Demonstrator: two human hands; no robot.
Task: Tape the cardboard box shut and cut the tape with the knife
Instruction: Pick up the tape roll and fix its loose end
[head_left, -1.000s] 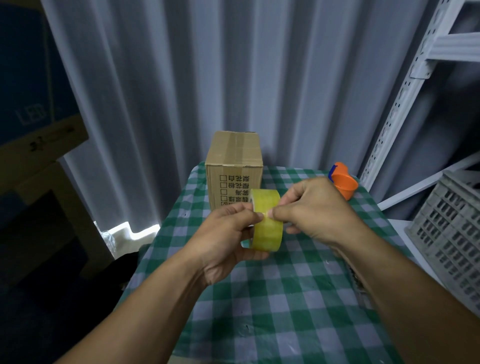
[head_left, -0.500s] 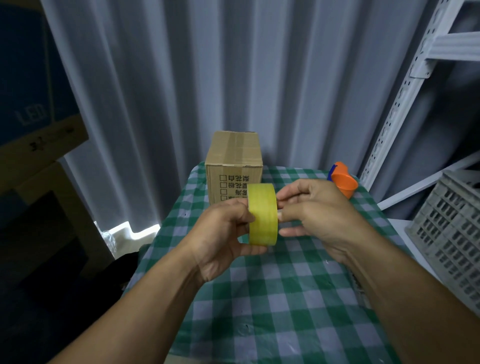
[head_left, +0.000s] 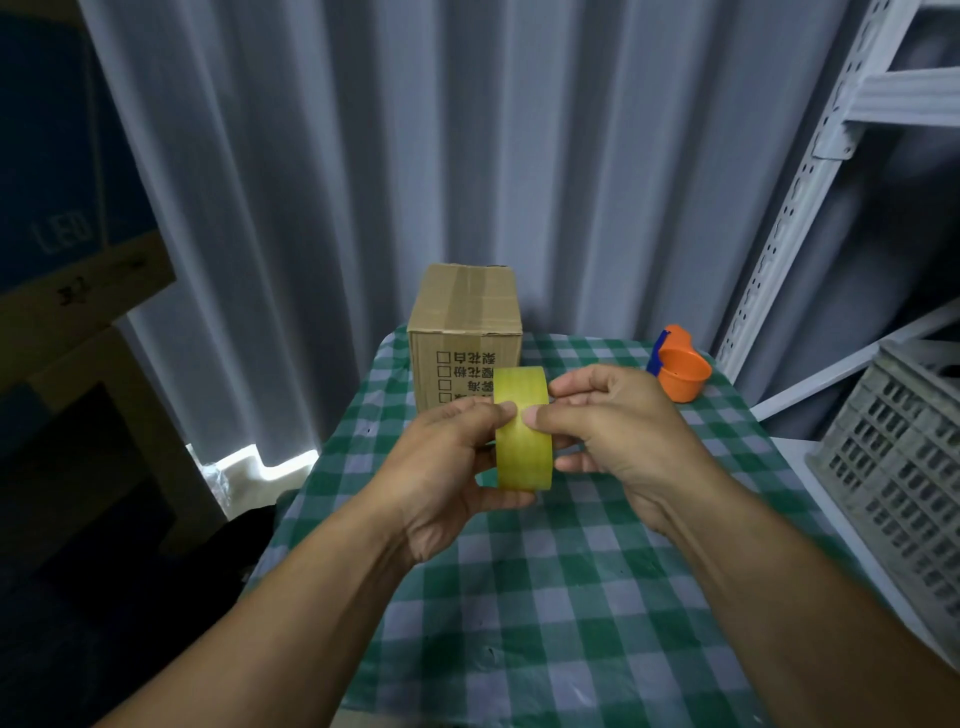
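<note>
A yellow roll of tape (head_left: 522, 441) stands on edge in the air above the table, held between both hands. My left hand (head_left: 441, 478) grips its left side and underside, thumb on the outer face. My right hand (head_left: 618, 436) holds the right side, its thumb tip pressed on the tape's outer surface beside my left thumb. Behind the roll, a small brown cardboard box (head_left: 466, 332) stands upright at the table's far edge, flaps closed, printed characters on its front. An orange and blue object (head_left: 678, 371) lies at the far right; whether it is the knife I cannot tell.
The table carries a green and white checked cloth (head_left: 545, 597). A grey plastic crate (head_left: 904, 467) sits on a white surface to the right, below a white metal shelf frame (head_left: 810, 171). Grey curtains hang behind. Dark boxes stand on the left.
The roll has turned upright and risen slightly. My right thumb has shifted onto the roll's outer face next to my left thumb.
</note>
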